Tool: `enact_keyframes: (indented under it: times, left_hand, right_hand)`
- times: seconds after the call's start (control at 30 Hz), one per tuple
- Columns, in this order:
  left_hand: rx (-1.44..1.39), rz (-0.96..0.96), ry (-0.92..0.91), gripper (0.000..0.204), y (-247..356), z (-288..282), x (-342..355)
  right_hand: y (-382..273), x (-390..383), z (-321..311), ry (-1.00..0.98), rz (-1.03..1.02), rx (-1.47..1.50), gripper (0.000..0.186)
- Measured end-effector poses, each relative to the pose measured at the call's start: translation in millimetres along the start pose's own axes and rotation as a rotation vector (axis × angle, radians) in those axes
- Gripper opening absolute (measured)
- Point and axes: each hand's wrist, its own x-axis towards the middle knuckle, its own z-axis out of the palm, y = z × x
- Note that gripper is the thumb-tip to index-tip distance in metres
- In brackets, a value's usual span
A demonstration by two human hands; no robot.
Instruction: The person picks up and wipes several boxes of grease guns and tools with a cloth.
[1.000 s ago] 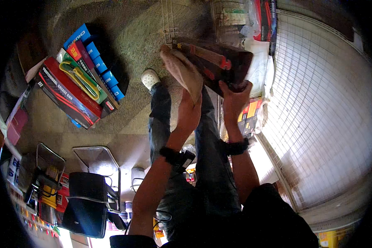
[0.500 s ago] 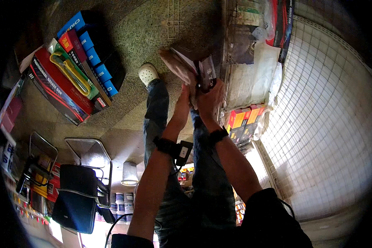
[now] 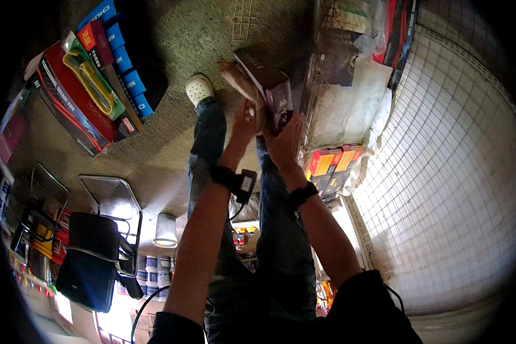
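Observation:
Beyond my knees I hold a dark maroon cardboard box (image 3: 264, 67) with light print and what looks like a raised flap at its near end. My right hand (image 3: 285, 139) is closed round the near end of the box. My left hand (image 3: 245, 119) is curled at the near end of a long brown piece (image 3: 239, 80), perhaps paper or cloth, which lies along the left side of the box. A small whitish spot shows by the left fingers, too small to name. My body hides none of the box, but my fingers cover its near corner.
At left stand long red and black boxes (image 3: 69, 103) and a row of blue boxes (image 3: 126, 71). A black folding chair (image 3: 89, 258) and a metal bucket (image 3: 166, 230) are nearer. On the right are yellow and red boxes (image 3: 331, 163) and a wire mesh panel (image 3: 441, 172).
The maroon box has turned, so more of its long dark face shows. My left fingers have moved slightly left, away from the right hand. The whole view has shifted a little.

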Motion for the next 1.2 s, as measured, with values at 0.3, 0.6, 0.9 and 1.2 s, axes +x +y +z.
enact_keyframes:
  times: [0.3, 0.6, 0.9, 1.2]
  left_hand:
    - [-0.246, 0.199, -0.161, 0.071, 69.4, 1.7, -24.4]
    - [-0.072, 0.830, 0.249, 0.063, -4.1, 54.8, 80.0]
    - [0.528, 0.607, 0.269, 0.057, -17.3, 31.2, 223.5]
    - [-0.353, 0.318, -0.066, 0.061, -107.0, -43.0, 230.9]
  right_hand:
    - [39.0, 22.1, -24.1, -0.479, -0.182, 0.637, 0.087]
    - [63.8, 57.8, 24.4, -0.084, 0.066, 0.377, 0.054]
    - [68.6, 43.7, 6.1, 0.160, 0.249, 0.196, 0.063]
    - [-16.9, 2.8, 58.5, 0.052, 0.039, 0.173, 0.069]
